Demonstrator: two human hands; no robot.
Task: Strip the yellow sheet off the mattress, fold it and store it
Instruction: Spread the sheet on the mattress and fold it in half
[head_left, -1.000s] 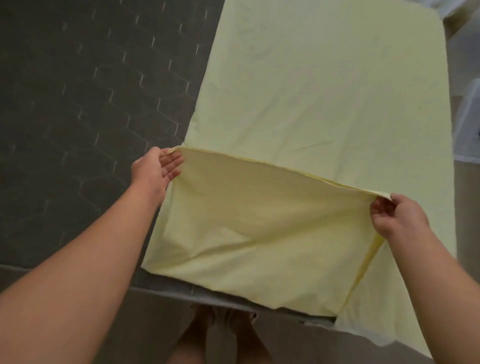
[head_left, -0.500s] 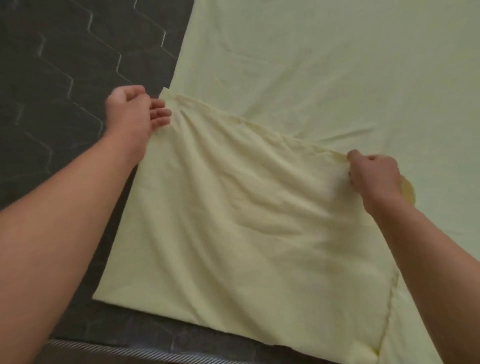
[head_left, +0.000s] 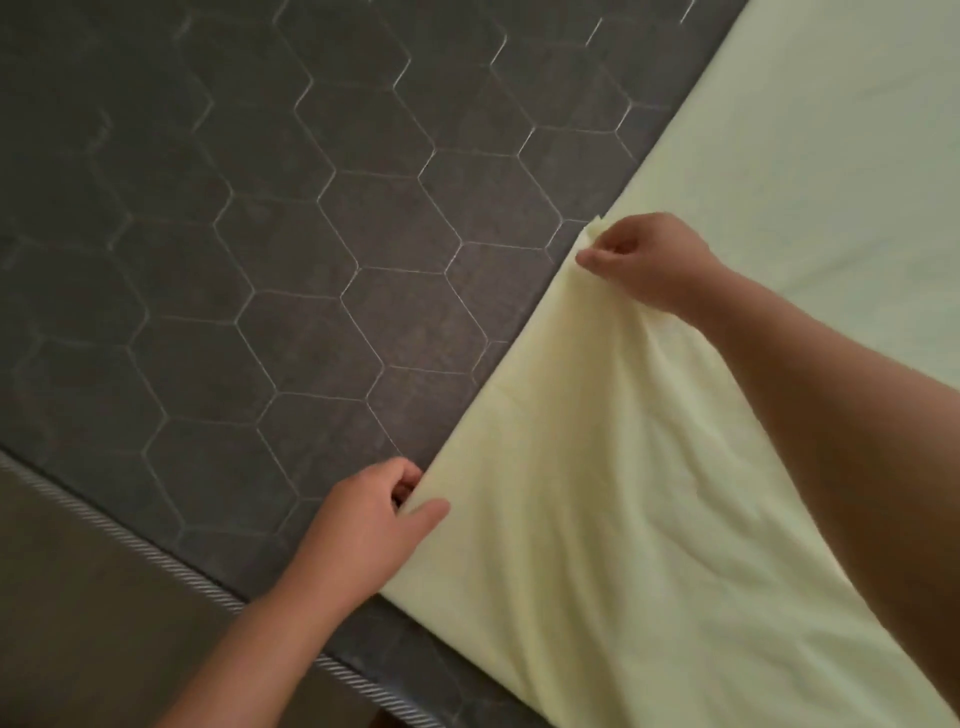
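Our left hand (head_left: 371, 512) pinches the yellow sheet (head_left: 649, 519) at its edge, thumb on top, fingers curled beneath. Our right hand (head_left: 641, 260), toward one o'clock from the left, grips a corner with curled fingers. The folded sheet spreads from three to five o'clock over the dark hexagon-quilted mattress (head_left: 260, 234), whose corded edge (head_left: 156, 558) runs at seven o'clock.

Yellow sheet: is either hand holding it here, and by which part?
Both. The left hand pinches the yellow sheet along its left edge; the right hand pinches its lifted corner farther up that edge.
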